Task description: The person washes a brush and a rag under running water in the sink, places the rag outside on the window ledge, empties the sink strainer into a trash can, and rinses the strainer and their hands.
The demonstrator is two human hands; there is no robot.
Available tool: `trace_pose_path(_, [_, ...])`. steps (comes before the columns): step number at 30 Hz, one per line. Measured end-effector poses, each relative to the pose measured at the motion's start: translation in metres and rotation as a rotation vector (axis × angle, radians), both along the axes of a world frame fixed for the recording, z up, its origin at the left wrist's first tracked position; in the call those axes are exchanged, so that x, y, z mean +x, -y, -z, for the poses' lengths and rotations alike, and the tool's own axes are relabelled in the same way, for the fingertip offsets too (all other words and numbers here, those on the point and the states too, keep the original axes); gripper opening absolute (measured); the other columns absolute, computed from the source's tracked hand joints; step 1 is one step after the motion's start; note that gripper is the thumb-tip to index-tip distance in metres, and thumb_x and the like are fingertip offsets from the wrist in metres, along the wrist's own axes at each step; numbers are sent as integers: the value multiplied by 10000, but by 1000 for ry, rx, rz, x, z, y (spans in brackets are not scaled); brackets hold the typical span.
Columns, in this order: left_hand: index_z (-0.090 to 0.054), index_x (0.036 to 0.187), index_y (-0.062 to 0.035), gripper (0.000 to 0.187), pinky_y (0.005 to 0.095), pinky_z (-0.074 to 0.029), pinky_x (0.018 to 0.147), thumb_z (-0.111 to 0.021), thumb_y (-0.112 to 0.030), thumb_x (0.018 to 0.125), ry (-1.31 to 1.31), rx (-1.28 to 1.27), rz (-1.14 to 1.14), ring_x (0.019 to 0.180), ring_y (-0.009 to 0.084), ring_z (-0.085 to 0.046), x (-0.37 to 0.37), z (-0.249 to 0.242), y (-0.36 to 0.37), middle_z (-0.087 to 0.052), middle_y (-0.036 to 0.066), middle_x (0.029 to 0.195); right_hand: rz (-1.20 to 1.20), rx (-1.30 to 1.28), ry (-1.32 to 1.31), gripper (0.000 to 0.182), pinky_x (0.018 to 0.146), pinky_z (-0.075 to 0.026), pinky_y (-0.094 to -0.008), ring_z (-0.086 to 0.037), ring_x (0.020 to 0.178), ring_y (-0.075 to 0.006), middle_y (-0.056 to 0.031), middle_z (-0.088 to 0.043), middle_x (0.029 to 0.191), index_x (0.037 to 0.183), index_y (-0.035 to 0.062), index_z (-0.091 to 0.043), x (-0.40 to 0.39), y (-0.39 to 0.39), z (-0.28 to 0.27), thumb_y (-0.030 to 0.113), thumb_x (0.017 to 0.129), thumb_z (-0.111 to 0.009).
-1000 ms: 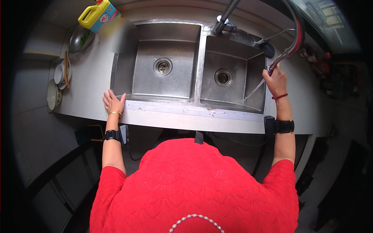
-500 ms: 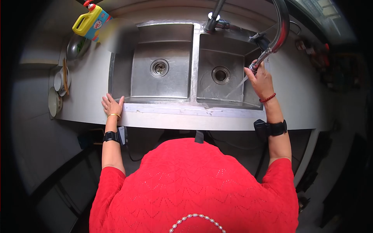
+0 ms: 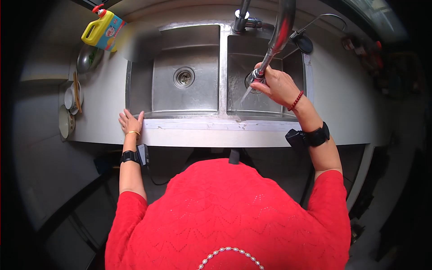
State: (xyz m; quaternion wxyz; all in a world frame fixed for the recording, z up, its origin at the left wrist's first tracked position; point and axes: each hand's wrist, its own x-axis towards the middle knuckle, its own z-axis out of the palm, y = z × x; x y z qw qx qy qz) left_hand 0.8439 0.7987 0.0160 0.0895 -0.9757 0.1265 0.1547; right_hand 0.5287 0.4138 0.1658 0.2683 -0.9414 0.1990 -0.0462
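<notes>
My right hand (image 3: pixel 280 86) is closed around the faucet spray head (image 3: pixel 257 75) at the end of its curved spout, over the right basin (image 3: pixel 265 105). Water runs from the head down and to the left into that basin. The right drain is partly hidden behind the hand and the spray head. My left hand (image 3: pixel 131 121) lies with fingers apart on the front left corner of the sink, beside the left basin (image 3: pixel 186 100). Nothing is held in it. Bits of residue show in the left drain (image 3: pixel 184 77).
A yellow pump bottle (image 3: pixel 102 30) stands at the back left, near a metal bowl (image 3: pixel 87 58). Bowls (image 3: pixel 67 120) and chopsticks (image 3: pixel 76 92) sit along the left counter. The faucet base (image 3: pixel 241 22) rises behind the divider; a thin spout (image 3: pixel 321 17) curves at the back right.
My right hand has moved the spray head left, from the right edge of the right basin to above its drain area. The stream moved along with it. My left hand stayed in place.
</notes>
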Motion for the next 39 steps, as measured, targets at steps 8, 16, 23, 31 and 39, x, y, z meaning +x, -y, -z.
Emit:
trace_pose_path(8, [-96, 1358, -65, 883, 499, -184, 1010, -451, -606, 756, -35, -16, -28, 1288, 399, -70, -3, -1, 2, -74, 234, 1394, 73, -307, 492, 437, 528, -486, -317, -582, 637, -238, -63, -546, 755, 1113, 123, -496, 29, 18, 49, 272, 730, -646])
trace_pose_path(16, [-99, 1358, -64, 880, 491, -175, 1017, -448, -605, 757, -36, -34, -33, 1287, 404, -71, -3, 3, -1, -82, 238, 1392, 192, -501, 572, 260, 499, -464, -329, -558, 608, -241, -61, -518, 700, 805, 77, -504, 23, 34, 56, 248, 706, -673])
trace_pose_path(23, [-103, 1359, -71, 870, 494, -171, 1016, -440, -607, 762, -18, -47, -25, 1287, 401, -71, -2, 6, -4, -81, 234, 1393, 479, -334, 426, 414, 555, -473, -305, -578, 601, -167, -37, -585, 840, 1090, 196, -525, -25, 69, 39, 151, 707, -676])
trace_pose_path(31, [-106, 1359, -73, 862, 498, -167, 1015, -443, -599, 766, -11, -37, -30, 1287, 399, -75, -3, 5, -2, -84, 229, 1394, 445, -280, 412, 418, 553, -456, -283, -547, 578, -139, -29, -564, 786, 1104, 175, -515, -32, 77, 38, 141, 718, -669])
trace_pose_path(39, [-97, 1360, -66, 869, 493, -159, 1019, -434, -603, 766, -18, -41, -40, 1289, 399, -71, -3, 6, -3, -80, 230, 1396, 416, -23, 526, 425, 586, -455, -237, -539, 606, -90, -5, -572, 776, 1106, 141, -519, -35, 74, 50, 91, 713, -674])
